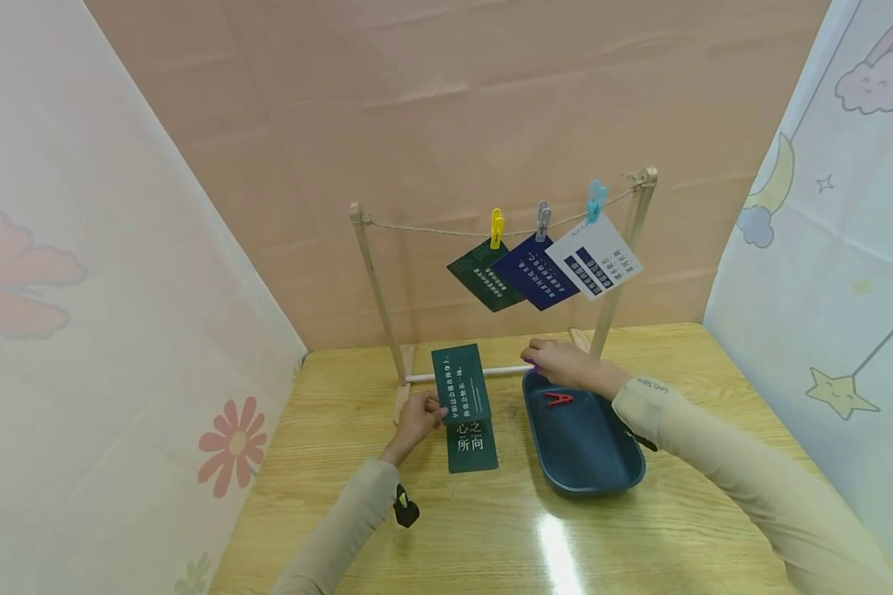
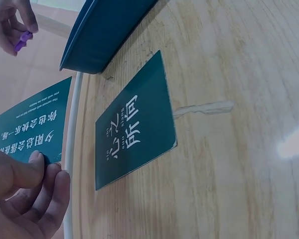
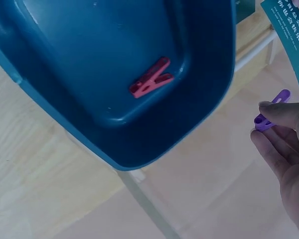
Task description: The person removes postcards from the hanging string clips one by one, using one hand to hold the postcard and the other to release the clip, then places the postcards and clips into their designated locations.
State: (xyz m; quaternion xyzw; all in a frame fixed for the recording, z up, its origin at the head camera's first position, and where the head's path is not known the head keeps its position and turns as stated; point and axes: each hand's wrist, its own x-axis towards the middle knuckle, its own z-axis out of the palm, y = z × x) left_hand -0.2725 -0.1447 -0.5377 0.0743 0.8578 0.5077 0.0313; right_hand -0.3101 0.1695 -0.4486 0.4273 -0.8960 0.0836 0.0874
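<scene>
My left hand (image 1: 419, 420) pinches a dark green card (image 1: 461, 382) with white writing by its edge, holding it up off the table. Below it a second green card (image 2: 134, 124) lies flat on the wood. Above the far end of the blue basin, my right hand (image 1: 561, 364) pinches a purple clothespin (image 3: 271, 112) between thumb and fingers. One red clothespin (image 3: 150, 78) lies inside the blue basin (image 1: 536, 434). Three cards hang from the line: a green card (image 1: 484, 277) under a yellow clip, a navy card (image 1: 532, 268) under a grey clip, a white card (image 1: 603, 248) under a light blue clip.
A wooden frame with a left post (image 1: 378, 289) and a right post (image 1: 625, 264) carries a sagging string (image 1: 424, 230). A white rod (image 1: 506, 371) joins the posts low down. Behind stands a pink cloth backdrop (image 1: 446, 99); the wooden table (image 1: 476, 537) extends forward.
</scene>
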